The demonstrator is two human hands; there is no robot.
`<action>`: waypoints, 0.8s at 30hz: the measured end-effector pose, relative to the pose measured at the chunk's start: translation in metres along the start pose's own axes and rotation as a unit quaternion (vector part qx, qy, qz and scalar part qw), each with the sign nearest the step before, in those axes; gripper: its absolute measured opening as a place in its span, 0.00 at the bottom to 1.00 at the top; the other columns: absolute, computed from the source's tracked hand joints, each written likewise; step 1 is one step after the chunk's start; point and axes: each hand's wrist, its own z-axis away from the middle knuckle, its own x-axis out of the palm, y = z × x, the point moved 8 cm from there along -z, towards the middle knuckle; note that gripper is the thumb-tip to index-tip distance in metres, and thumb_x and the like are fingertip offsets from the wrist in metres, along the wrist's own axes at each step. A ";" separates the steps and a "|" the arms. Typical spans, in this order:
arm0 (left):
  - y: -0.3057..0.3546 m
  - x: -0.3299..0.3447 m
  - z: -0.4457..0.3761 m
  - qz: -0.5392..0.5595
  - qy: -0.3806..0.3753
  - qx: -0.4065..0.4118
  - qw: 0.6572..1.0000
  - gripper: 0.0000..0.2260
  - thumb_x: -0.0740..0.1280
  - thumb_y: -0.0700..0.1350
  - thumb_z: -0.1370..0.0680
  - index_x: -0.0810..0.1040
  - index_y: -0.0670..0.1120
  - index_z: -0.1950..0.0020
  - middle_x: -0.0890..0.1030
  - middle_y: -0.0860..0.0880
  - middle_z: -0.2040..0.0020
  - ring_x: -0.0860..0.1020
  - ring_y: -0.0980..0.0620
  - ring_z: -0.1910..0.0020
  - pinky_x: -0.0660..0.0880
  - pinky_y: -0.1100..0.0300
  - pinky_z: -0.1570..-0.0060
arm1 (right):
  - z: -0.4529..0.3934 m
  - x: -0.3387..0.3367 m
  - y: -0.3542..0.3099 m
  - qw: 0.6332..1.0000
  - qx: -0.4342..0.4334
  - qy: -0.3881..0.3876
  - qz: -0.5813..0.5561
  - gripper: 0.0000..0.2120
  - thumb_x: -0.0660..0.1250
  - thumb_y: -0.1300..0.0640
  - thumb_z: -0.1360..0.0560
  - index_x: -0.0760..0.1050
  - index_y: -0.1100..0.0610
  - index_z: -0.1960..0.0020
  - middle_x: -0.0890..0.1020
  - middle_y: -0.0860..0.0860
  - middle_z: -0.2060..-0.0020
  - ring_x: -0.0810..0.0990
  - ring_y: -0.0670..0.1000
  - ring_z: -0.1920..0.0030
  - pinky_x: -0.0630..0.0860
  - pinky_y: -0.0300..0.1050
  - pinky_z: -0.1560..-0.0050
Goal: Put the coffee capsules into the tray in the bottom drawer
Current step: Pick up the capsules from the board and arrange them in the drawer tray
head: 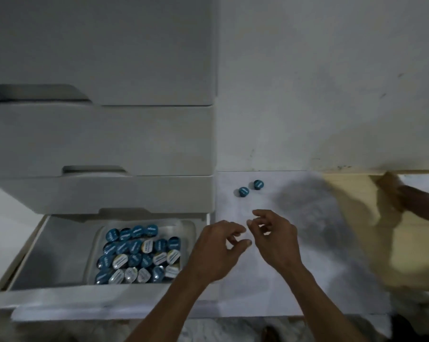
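Coffee capsules (139, 255) crowd a clear plastic tray (190, 225) in the pulled-out bottom drawer (60, 296): small round pods, most with teal foil tops, several with silver-and-yellow ones, lying packed in rough rows and tilted against each other. Two more teal capsules (251, 188) sit close together on the white sheet (257, 292) to the right of the drawers, farther off than the hands. Both hands hover over the sheet just right of the tray, the left hand (214, 250) and right hand (275, 238) nearly touching at the fingertips, fingers loosely curled and holding nothing that I can see. The printing on the capsule tops is too blurred to read. At the far right another person's arm (415, 201), smeared by motion, reaches over a pale wooden board (356, 206). Two closed white drawers (104, 144) stack above the open one, against a scuffed white wall (319, 82).
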 end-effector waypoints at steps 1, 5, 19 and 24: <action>0.004 0.014 -0.015 0.000 -0.003 -0.004 1.000 0.13 0.71 0.56 0.27 0.82 0.52 0.45 0.83 0.56 0.52 0.78 0.66 0.60 0.70 0.76 0.56 | -0.016 -0.009 0.012 1.000 0.004 0.003 0.003 0.12 0.72 0.51 0.26 0.80 0.51 0.44 0.85 0.46 0.58 0.80 0.38 0.64 0.74 0.29 0.62; -0.005 0.063 -0.079 -0.009 0.009 -0.072 0.997 0.14 0.71 0.53 0.25 0.81 0.50 0.42 0.82 0.54 0.49 0.78 0.60 0.57 0.71 0.73 0.53 | -0.088 -0.027 0.067 0.999 0.023 -0.021 0.044 0.13 0.71 0.50 0.25 0.79 0.50 0.42 0.81 0.42 0.58 0.78 0.36 0.65 0.71 0.26 0.62; -0.103 0.140 -0.194 -0.094 0.130 -0.215 0.963 0.21 0.73 0.45 0.26 0.75 0.45 0.35 0.78 0.49 0.38 0.76 0.52 0.40 0.66 0.69 0.45 | -0.228 0.047 0.171 0.986 -0.012 -0.138 0.088 0.24 0.71 0.49 0.26 0.71 0.50 0.31 0.77 0.50 0.35 0.76 0.52 0.38 0.73 0.47 0.38; -0.127 0.161 -0.200 -0.082 0.173 -0.188 0.963 0.21 0.74 0.47 0.27 0.75 0.43 0.37 0.80 0.45 0.40 0.77 0.47 0.40 0.75 0.50 0.38 | -0.236 0.081 0.197 0.988 -0.078 -0.111 0.076 0.25 0.73 0.48 0.28 0.74 0.52 0.33 0.80 0.52 0.39 0.77 0.55 0.40 0.74 0.50 0.37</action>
